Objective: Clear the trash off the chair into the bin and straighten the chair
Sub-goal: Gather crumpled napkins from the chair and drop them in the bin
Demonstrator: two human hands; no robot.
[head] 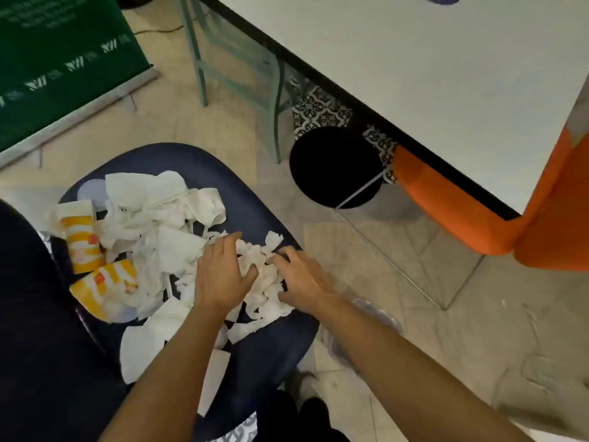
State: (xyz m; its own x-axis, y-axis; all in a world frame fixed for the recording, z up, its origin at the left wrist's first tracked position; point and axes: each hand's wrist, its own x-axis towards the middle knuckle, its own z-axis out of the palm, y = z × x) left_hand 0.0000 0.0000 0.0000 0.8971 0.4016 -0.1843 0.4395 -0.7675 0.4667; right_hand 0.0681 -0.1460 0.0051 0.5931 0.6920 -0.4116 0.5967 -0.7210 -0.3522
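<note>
A dark blue chair (255,199) stands in front of me, its seat covered with crumpled white paper napkins (165,218) and two yellow-and-white paper cups (83,247) lying at the left. My left hand (220,272) and my right hand (302,279) rest on either side of a wad of crumpled napkins (264,279) near the seat's right edge, fingers curled around it and pressing it together. A round black bin (334,167) stands on the floor to the right beyond the chair, under the table edge.
A white table with a dark edge (414,74) fills the upper right. An orange chair (478,218) is tucked beside the bin. A pale green chair frame (242,78) and a green banner (57,65) stand at the back. A thin metal rod frame (392,260) crosses the tiled floor.
</note>
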